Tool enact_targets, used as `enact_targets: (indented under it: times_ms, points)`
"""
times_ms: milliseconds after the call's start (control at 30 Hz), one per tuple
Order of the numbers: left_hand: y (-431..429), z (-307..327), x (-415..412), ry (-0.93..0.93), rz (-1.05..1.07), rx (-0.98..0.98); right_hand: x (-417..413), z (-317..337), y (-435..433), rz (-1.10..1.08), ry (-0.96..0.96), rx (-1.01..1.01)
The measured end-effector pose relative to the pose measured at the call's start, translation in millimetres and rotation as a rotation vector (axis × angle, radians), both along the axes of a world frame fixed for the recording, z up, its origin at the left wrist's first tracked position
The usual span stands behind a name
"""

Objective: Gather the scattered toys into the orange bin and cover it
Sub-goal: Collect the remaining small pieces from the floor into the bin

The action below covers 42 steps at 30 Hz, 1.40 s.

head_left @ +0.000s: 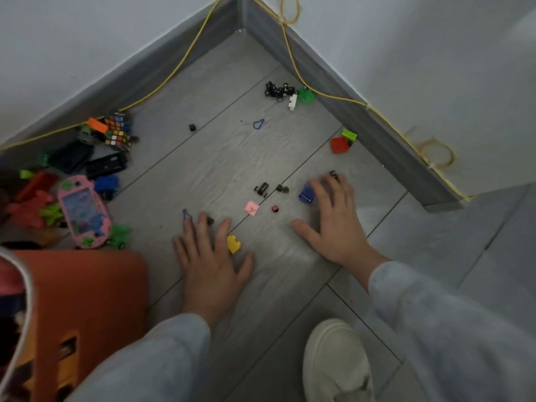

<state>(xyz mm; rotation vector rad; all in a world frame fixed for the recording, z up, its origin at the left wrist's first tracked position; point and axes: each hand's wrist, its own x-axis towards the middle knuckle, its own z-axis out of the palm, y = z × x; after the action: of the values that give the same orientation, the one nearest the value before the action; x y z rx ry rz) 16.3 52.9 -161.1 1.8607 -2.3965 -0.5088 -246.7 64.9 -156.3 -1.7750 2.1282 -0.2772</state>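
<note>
The orange bin [87,300] sits at lower left, cut off by the frame edge, with a toy heap [82,210] just beyond it. The left hand [208,256] lies flat with fingers spread, half hiding a dark bit [210,220]. One yellow brick [233,244] lies beside it. The right hand [333,221], also flat and spread, touches one blue piece [306,193] near the skirting board [377,134].

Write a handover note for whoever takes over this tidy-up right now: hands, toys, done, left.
Left hand: open, flat on the floor beside the yellow brick.
Right hand: open, fingers by the blue piece. Neither hand holds anything.
Bin: lower left; its inside is not visible.
Toys: pile beyond the bin, bricks along the right wall, wheels near the corner, small bits mid-floor.
Done: nothing visibly binned.
Left: gather everything, then cover the bin.
</note>
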Motion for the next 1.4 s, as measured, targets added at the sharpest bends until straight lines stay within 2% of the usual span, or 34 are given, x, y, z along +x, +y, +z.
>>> enact_targets:
  times_ms: [133,233,300,433,600,733,833,933,1033,1100,1200,1400]
  points:
    - [-21.0,3.5,-10.8,0.128,-0.149,-0.031,21.6,-3.0,-2.5,0.194,-0.095,-0.116]
    - [-24.0,4.3,-6.7,0.197,-0.222,-0.093,22.8,-4.5,-1.5,0.317,-0.086,-0.189]
    - [-19.3,4.5,1.5,0.108,-0.202,-0.110,17.6,-6.4,-1.0,0.293,-0.023,-0.141]
    - [-9.3,-3.8,9.5,-0.033,-0.180,-0.027,12.2,-12.4,-1.3,0.271,0.061,-0.067]
    - [-29.9,-11.4,-13.5,-0.002,-0.193,-0.048,32.6,-13.6,-27.3,0.233,0.003,-0.093]
    - [-49.1,-11.1,-22.5,-0.038,-0.185,-0.102,50.8,-12.8,-47.1,0.275,0.135,-0.133]
    - [-60.9,-8.6,-26.8,-0.039,-0.198,-0.131,54.5,-12.5,-51.5,0.282,0.196,-0.247]
    - [-67.4,-8.3,-31.3,0.039,-0.262,-0.182,53.1,-16.9,-48.4,0.280,0.246,-0.356]
    - [-70.6,-13.3,-34.4,0.106,-0.336,-0.242,51.8,-16.7,-44.7,0.264,0.296,-0.378]
    - [-73.8,-17.0,-34.5,0.114,-0.375,-0.273,50.2,-12.8,-44.4,0.278,0.301,-0.358]
    - [-76.9,-12.0,-34.1,0.094,-0.373,-0.270,46.0,-8.1,-43.4,0.283,0.186,-0.277]
    - [-77.5,6.2,-29.6,0.148,-0.259,0.007,45.4,1.5,-39.6,0.238,0.009,-0.084]
